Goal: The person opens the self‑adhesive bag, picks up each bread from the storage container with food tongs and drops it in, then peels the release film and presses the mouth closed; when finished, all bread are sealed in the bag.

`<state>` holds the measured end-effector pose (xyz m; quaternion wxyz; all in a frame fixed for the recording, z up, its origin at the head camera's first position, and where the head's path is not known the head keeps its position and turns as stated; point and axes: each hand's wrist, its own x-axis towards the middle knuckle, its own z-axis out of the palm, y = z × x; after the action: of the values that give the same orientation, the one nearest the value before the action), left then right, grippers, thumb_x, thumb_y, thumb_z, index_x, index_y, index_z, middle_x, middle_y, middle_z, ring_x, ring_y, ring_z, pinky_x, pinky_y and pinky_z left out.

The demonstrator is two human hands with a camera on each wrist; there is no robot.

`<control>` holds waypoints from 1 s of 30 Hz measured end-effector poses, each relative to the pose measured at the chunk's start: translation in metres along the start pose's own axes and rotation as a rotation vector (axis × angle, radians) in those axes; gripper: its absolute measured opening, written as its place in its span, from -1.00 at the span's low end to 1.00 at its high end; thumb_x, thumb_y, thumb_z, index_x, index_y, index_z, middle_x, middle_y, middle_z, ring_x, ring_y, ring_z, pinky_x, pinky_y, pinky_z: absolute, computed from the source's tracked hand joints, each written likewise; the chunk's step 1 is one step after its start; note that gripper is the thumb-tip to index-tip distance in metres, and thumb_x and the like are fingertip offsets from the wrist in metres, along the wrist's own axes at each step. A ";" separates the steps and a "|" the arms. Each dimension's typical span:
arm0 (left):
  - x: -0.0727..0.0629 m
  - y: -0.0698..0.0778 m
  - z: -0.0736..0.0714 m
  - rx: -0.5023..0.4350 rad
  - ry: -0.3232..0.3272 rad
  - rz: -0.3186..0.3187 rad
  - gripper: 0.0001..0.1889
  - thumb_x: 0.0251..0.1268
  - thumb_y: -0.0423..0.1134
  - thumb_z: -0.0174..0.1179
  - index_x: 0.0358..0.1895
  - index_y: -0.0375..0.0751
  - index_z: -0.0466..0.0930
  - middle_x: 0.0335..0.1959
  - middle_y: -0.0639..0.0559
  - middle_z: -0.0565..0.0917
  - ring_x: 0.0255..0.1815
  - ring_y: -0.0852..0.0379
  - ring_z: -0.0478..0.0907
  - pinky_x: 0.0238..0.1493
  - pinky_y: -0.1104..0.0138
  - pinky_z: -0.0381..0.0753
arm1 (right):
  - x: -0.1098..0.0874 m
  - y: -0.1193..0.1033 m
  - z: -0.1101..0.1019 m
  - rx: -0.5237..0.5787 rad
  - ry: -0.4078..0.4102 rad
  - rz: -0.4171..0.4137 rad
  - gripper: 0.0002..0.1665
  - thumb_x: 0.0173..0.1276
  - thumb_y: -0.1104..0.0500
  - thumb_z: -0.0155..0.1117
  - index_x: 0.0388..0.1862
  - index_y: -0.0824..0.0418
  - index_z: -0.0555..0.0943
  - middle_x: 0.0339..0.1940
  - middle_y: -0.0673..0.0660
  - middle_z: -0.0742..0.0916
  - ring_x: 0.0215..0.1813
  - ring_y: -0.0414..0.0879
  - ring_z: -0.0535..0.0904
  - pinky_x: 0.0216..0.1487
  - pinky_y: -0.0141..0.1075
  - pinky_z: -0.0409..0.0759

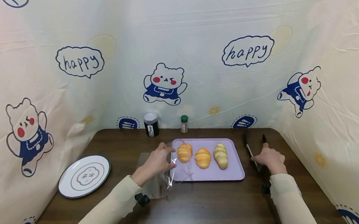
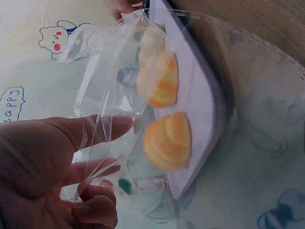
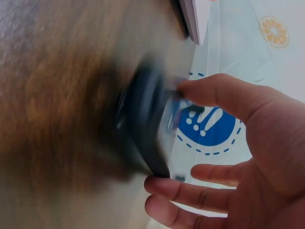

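Note:
My left hand (image 1: pixel 155 163) holds a clear plastic bag (image 1: pixel 155 189) by the left end of the lilac tray (image 1: pixel 191 176). In the left wrist view the thumb and fingers (image 2: pixel 97 210) are spread apart with film between and around them. Part of the bag overlaps the nearest orange-striped bread roll (image 1: pixel 184 153). Beside it on the tray lie a second orange roll (image 1: pixel 202 158) and a longer, paler roll (image 1: pixel 221 156). Right of the tray, my right hand (image 1: pixel 271 159) grips black-tipped tongs (image 1: pixel 249 150), which are blurred in the right wrist view, between thumb and fingers.
A white plate with a dark rim (image 1: pixel 84 176) lies at the table's left edge. Along the back stand a dark jar with a grey lid (image 1: pixel 152 125) and a small green-capped bottle (image 1: pixel 184 124). Printed cloth (image 1: pixel 198 92) hangs around the brown table (image 1: pixel 205 204).

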<state>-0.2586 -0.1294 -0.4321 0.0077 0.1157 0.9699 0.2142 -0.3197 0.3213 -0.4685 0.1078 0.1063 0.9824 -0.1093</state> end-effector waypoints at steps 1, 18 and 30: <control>0.000 0.000 0.000 -0.002 -0.001 0.000 -0.39 0.04 -0.09 0.53 0.23 -0.09 0.60 -0.01 -0.10 0.45 -0.41 0.11 0.49 -0.43 0.37 0.54 | 0.000 0.000 0.000 0.005 -0.006 0.001 0.31 0.17 -0.33 0.32 0.52 0.51 -0.02 0.10 0.63 0.58 -0.05 0.41 0.56 -0.13 0.17 0.50; 0.000 0.002 -0.001 0.012 0.002 0.010 -0.40 0.05 -0.09 0.52 0.22 -0.11 0.60 -0.01 -0.11 0.46 -0.42 0.11 0.49 -0.43 0.37 0.56 | 0.002 0.009 -0.004 0.018 -0.058 0.021 0.10 0.20 -0.26 0.35 0.29 0.63 0.28 -0.05 0.53 0.62 -0.15 0.28 0.55 -0.16 0.10 0.55; 0.000 0.001 -0.001 0.015 -0.001 0.009 -0.40 0.06 -0.10 0.52 0.23 -0.11 0.60 -0.02 -0.11 0.45 -0.40 0.11 0.49 -0.41 0.37 0.55 | -0.003 0.020 -0.002 0.100 -0.006 -0.015 0.09 0.29 -0.27 0.23 0.26 0.70 0.21 0.16 0.71 0.35 0.00 0.49 0.43 -0.04 0.30 0.51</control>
<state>-0.2583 -0.1287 -0.4307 0.0064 0.1203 0.9709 0.2070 -0.3127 0.3401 -0.4697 0.1044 0.1038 0.9762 -0.1592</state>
